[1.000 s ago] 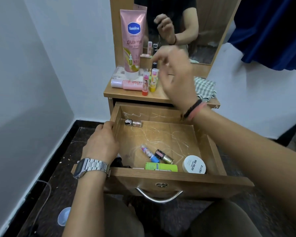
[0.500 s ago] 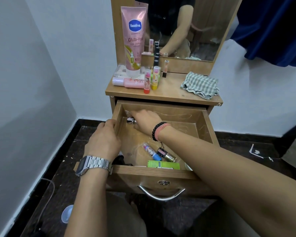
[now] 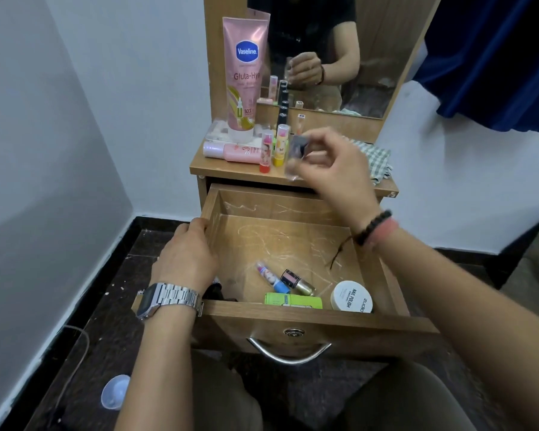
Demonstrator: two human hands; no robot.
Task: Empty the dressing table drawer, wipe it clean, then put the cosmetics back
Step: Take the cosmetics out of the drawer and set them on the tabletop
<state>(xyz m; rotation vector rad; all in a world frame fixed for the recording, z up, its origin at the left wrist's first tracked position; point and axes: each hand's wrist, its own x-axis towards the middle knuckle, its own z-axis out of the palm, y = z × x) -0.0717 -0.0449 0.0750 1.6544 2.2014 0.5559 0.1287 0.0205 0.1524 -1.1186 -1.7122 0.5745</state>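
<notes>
The wooden drawer (image 3: 311, 318) stands pulled out below the dressing table top (image 3: 231, 174). My left hand (image 3: 187, 259) grips the drawer's left wall. My right hand (image 3: 333, 169) pinches a small clear bottle with a dark cap (image 3: 294, 155) above the table's front edge. Inside the drawer near the front lie a pink and blue lip balm (image 3: 269, 276), a gold and black bottle (image 3: 297, 281), a green box (image 3: 293, 300) and a white nail polish remover jar (image 3: 352, 297). White scratch-like marks streak the drawer floor.
On the table top stand a tall pink Vaseline tube (image 3: 245, 76), a lying pink bottle (image 3: 231, 150), two upright lip balms (image 3: 274, 147) and a black stick. A checked cloth (image 3: 378, 164) lies at the right. A mirror (image 3: 339, 51) rises behind. A small plastic cap (image 3: 115, 391) lies on the floor.
My right hand reached into the drawer's back left corner, picked up the small bottle there and lifted it up over the table top. My left hand stayed on the drawer wall.
</notes>
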